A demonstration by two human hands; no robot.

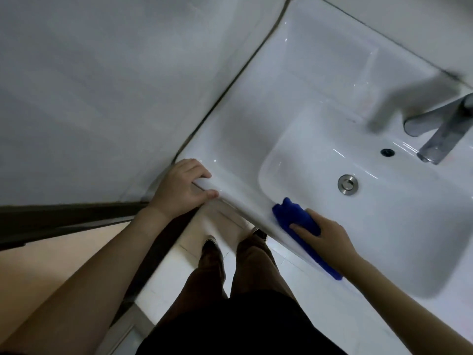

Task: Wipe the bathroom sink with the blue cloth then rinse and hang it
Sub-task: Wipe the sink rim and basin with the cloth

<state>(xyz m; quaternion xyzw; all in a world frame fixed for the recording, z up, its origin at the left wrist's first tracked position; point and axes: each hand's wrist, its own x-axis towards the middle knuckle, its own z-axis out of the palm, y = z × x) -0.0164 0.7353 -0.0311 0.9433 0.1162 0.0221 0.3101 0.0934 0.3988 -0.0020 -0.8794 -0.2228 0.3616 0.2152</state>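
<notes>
The white bathroom sink (256,139) fills the right half of the view, with a metal drain plug (347,184) in its basin. A blue cloth (294,216) lies on the sink's front rim and hangs over the edge. My right hand (323,239) presses on the cloth, thumb stretched along it. My left hand (183,189) grips the sink's front left corner, fingers curled over the rim and thumb under it.
A chrome tap (442,134) juts over the basin at the right, with an overflow hole (387,151) below it. A white tiled wall (102,85) meets the sink's left side. My legs and shoes (211,248) stand on the light floor below.
</notes>
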